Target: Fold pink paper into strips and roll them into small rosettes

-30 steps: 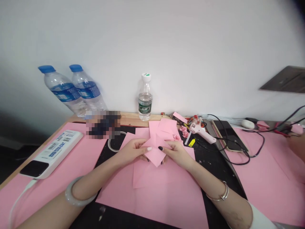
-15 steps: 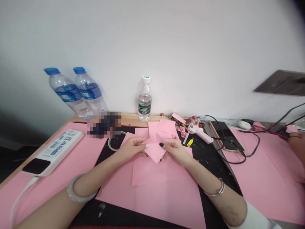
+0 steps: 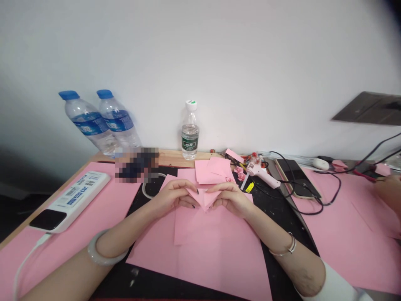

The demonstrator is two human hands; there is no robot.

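Between my two hands is a small piece of folded pink paper, its lower end coming to a point. My left hand pinches its left side, with the fingers bent over the upper edge. On the opposite side my right hand grips it with thumb and fingers, which partly hide the paper. Below the hands lie larger pink sheets on a black mat. A stack of pink paper squares sits just beyond my fingers, beside small folded paper roses.
A pink glue gun and its black cable lie right of my hands, near a phone. A white power bank rests at left. Bottles stand along the wall. Another person's hand shows at the far right.
The paper in my hands went from an open diamond with a raised top corner to a flatter, downward-pointing triangle. My fingers have shifted onto its upper edge.
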